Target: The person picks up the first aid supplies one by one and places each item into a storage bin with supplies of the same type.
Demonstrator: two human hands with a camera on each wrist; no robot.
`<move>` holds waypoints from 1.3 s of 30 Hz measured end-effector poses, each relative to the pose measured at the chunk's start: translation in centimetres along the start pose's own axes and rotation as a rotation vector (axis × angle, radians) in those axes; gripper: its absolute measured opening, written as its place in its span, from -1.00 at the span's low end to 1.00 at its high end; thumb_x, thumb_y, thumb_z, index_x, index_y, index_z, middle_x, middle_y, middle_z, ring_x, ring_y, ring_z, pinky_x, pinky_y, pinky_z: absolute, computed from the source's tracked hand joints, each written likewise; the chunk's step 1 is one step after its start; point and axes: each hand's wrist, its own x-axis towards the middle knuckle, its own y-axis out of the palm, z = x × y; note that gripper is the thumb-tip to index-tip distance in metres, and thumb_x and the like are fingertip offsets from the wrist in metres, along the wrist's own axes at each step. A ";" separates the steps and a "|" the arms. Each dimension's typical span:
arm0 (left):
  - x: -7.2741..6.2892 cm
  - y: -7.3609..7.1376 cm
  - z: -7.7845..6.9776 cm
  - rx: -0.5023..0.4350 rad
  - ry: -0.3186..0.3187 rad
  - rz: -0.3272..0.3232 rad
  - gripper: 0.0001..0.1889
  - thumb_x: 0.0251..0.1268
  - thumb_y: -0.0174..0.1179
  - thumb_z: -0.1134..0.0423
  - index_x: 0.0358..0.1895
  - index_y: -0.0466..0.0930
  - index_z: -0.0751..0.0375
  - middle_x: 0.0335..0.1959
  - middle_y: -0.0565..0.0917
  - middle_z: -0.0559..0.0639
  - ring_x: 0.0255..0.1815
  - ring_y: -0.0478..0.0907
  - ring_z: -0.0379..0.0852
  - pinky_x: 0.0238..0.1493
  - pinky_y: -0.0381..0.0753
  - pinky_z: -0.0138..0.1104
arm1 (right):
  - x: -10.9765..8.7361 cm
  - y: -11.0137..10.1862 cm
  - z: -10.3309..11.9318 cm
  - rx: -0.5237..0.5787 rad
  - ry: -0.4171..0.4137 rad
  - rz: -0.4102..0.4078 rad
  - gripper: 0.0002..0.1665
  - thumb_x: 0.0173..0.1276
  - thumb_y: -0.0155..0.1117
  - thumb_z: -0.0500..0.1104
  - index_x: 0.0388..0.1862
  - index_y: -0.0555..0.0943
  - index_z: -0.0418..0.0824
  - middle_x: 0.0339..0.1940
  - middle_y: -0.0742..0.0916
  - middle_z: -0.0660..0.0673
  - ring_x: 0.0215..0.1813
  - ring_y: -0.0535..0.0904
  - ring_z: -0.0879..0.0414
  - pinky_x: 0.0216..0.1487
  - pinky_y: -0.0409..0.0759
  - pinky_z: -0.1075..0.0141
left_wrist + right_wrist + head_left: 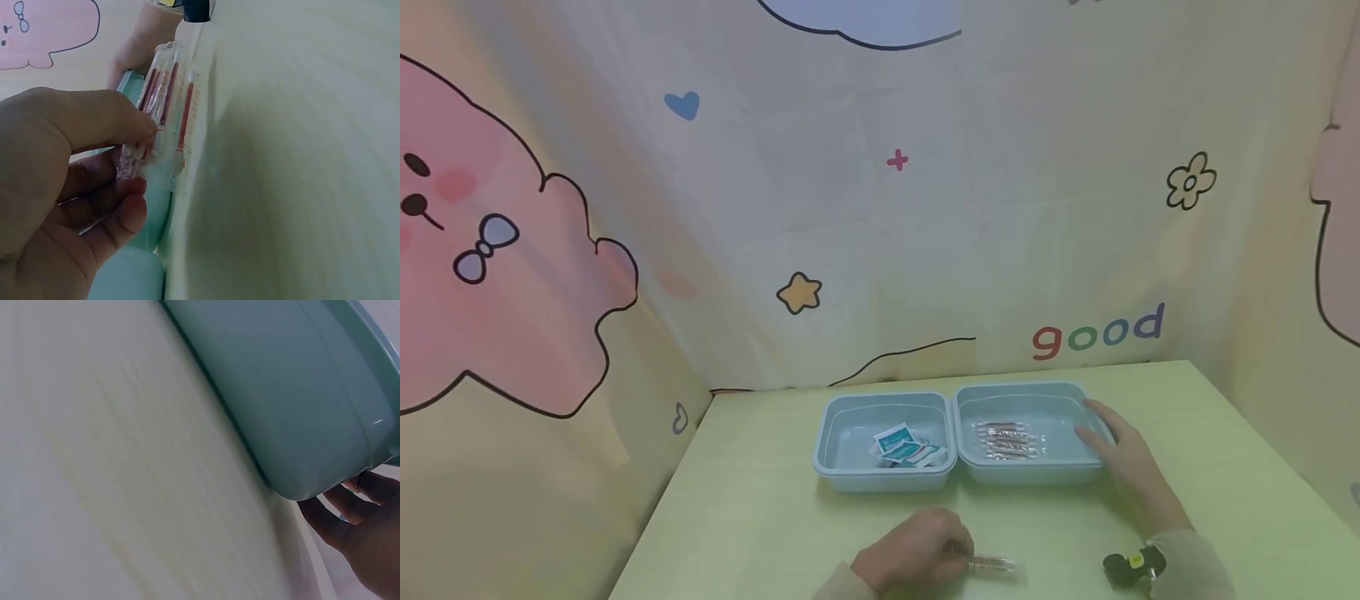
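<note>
My left hand pinches clear-wrapped iodine swabs between thumb and fingers, low over the table in front of the bins. Reddish-brown liquid shows inside their tubes, and their ends stick out to the right of the hand in the head view. At the right end of the right light-blue plastic bin, my right hand grips the rim, thumb over the inner side. In the right wrist view its fingers lie against the bin's outer wall. More wrapped swabs lie side by side inside that bin.
Left of it and close beside it stands a second light-blue bin with several small teal-and-white packets. A dark strap with a yellow tag is at my right wrist. A printed curtain hangs behind the pale table.
</note>
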 end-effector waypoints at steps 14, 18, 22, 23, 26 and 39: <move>0.7 -0.9 0.1 -0.005 0.019 -0.032 -0.93 0.10 0.34 0.31 -0.33 0.74 0.07 -0.46 0.64 -0.26 -0.47 0.37 -0.54 -0.38 0.34 -0.79 | 0.0 -0.2 0.5 -0.001 -0.029 -0.002 -0.12 0.47 0.07 0.19 0.57 0.04 -0.18 0.56 0.08 -0.41 0.52 -0.10 -0.48 0.38 -0.12 -0.44; 0.8 -1.1 0.1 -0.007 0.022 -0.033 -0.92 0.10 0.35 0.31 -0.33 0.74 0.07 -0.45 0.64 -0.26 -0.46 0.38 -0.53 -0.38 0.34 -0.79 | 0.2 -0.2 0.4 -0.017 -0.025 -0.005 -0.14 0.48 0.06 0.18 0.58 0.04 -0.16 0.56 0.09 -0.40 0.52 -0.09 -0.47 0.38 -0.10 -0.44; 1.0 -1.3 0.0 -0.006 0.014 -0.042 -0.92 0.09 0.35 0.31 -0.32 0.74 0.07 -0.45 0.65 -0.25 -0.46 0.39 -0.53 -0.38 0.35 -0.79 | 0.2 -0.2 0.4 -0.023 -0.019 -0.005 -0.13 0.48 0.06 0.19 0.58 0.05 -0.16 0.56 0.09 -0.41 0.52 -0.09 -0.47 0.38 -0.08 -0.44; 1.0 -1.3 0.0 -0.013 0.008 -0.042 -0.91 0.09 0.35 0.31 -0.32 0.74 0.08 -0.44 0.65 -0.24 -0.46 0.40 -0.53 -0.37 0.36 -0.79 | 0.2 -0.2 0.4 -0.021 -0.020 -0.006 -0.13 0.47 0.06 0.19 0.58 0.05 -0.16 0.56 0.09 -0.41 0.52 -0.09 -0.47 0.38 -0.09 -0.44; 1.2 -1.5 -0.1 -0.019 0.005 -0.049 -0.92 0.10 0.34 0.32 -0.32 0.73 0.09 -0.44 0.65 -0.24 -0.45 0.40 -0.54 -0.37 0.36 -0.79 | 0.1 -0.2 0.4 -0.021 -0.032 -0.011 -0.12 0.47 0.07 0.20 0.57 0.06 -0.18 0.55 0.10 -0.42 0.52 -0.08 -0.48 0.38 -0.09 -0.43; 1.5 -1.9 0.0 -0.041 0.064 -0.121 -0.92 0.14 0.32 0.34 -0.31 0.73 0.09 -0.45 0.66 -0.22 -0.44 0.44 -0.49 -0.36 0.41 -0.77 | -0.4 -0.2 0.8 -0.020 -0.030 -0.009 -0.12 0.47 0.06 0.20 0.57 0.06 -0.19 0.55 0.10 -0.43 0.51 -0.09 -0.49 0.37 -0.10 -0.45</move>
